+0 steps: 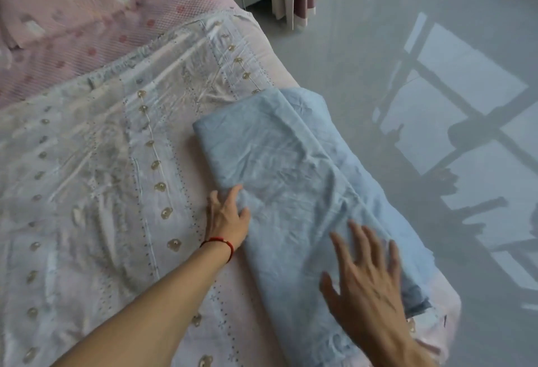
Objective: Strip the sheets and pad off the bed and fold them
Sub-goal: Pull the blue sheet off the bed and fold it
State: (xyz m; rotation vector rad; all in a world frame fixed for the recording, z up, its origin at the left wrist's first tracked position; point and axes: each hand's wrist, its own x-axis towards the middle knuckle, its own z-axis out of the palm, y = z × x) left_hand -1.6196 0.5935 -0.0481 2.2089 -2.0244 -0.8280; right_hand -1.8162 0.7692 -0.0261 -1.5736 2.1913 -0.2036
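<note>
Blue sheet (291, 162), part-folded, lies along bed's (102, 162) right edge. Left hand (227, 215) pinches its left edge; right hand (366, 282) flat, fingers spread, smoothing. Folding step; next likely another fold across.

Pale blue folded sheet (294, 180), plain, no print. Under it a white-pink bed cover (96, 180) with rows of small tan hearts and dotted lines. Further back, a pink blanket (72, 17) with red dots. Red string bracelet (221, 243). Glossy grey floor (378, 31).
</note>
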